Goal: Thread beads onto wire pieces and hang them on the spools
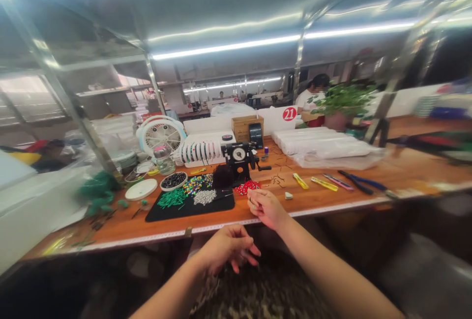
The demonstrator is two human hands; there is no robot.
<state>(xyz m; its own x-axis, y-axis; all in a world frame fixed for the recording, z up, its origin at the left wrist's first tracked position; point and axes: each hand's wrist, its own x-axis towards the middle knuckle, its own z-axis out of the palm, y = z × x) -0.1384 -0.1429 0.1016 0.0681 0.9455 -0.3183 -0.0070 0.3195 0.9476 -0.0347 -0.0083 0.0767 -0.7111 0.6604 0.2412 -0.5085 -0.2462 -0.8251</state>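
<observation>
My right hand (pixel 268 207) is over the table's front edge, close to a pile of red beads (pixel 248 188); its fingers are pinched, and what they hold, if anything, is too small to name. Lower and to the left, my left hand (pixel 233 247) hangs in front of the edge with its fingers bent and apart, nothing visible in them. On a black mat (pixel 225 204) lie green pieces (pixel 171 198), silver beads (pixel 205 196) and multicoloured beads (pixel 194 185). Behind the red beads stands a black hand-cranked device (pixel 239 157).
Yellow-handled tools (pixel 323 184) and blue pliers (pixel 370 183) lie at right. Plastic-wrapped white bundles (pixel 324 143) sit behind them. A white fan (pixel 162 137) stands at back left, and a person (pixel 311 94) is beyond the partition. Metal posts (pixel 90 137) rise at the sides.
</observation>
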